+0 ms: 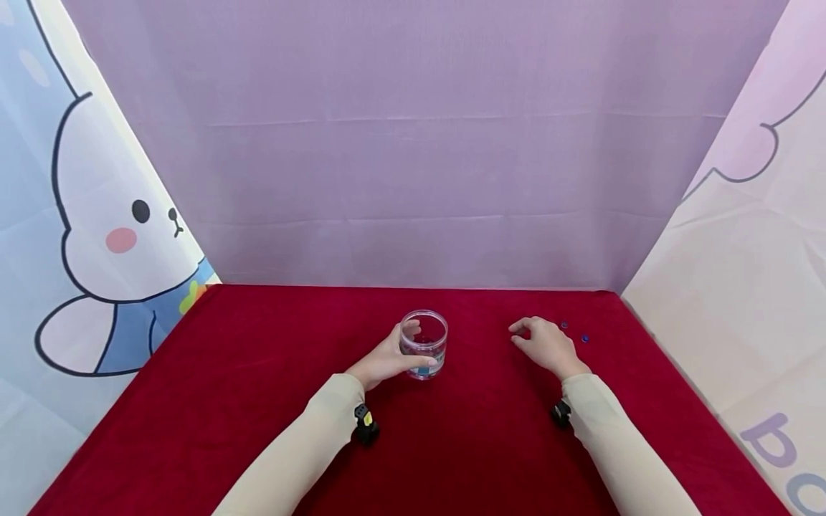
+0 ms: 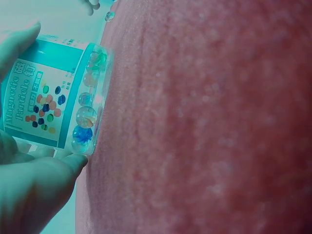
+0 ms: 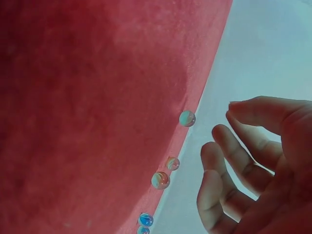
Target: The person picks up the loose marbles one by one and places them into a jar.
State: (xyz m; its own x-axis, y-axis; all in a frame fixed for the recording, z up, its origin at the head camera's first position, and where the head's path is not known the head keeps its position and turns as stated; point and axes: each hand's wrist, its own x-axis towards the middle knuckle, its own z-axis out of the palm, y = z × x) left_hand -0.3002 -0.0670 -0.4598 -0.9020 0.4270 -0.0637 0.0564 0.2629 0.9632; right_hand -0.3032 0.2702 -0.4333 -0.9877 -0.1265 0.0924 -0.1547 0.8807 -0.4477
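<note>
While the left hand (image 1: 386, 358) curls around it, the clear jar (image 1: 424, 343) stands upright on the red counter (image 1: 258, 373), roughly midway between the left and right edges and nearer the far edge than the near one. The jar is a short, round, see-through tub, open at the top, with a teal label (image 2: 41, 92) bearing small coloured dots and the words "Magnetic Particle". Several glass marbles (image 2: 85, 117) lie against its bottom, some clear with swirls, one blue. The fingers (image 1: 409, 331) of the left hand wrap its far side and the thumb presses its near side, so the jar sits gripped between them.

The right hand (image 1: 547, 346) hovers low over the counter, well apart from the jar, towards the far right corner. Its fingers (image 3: 229, 161) are loosely bent and hold nothing. Just beyond them a few loose marbles (image 3: 160, 180) lie scattered on the cloth, near the fingertips but not touching; two blue ones (image 1: 584, 337) show beside the hand in the head view.
</note>
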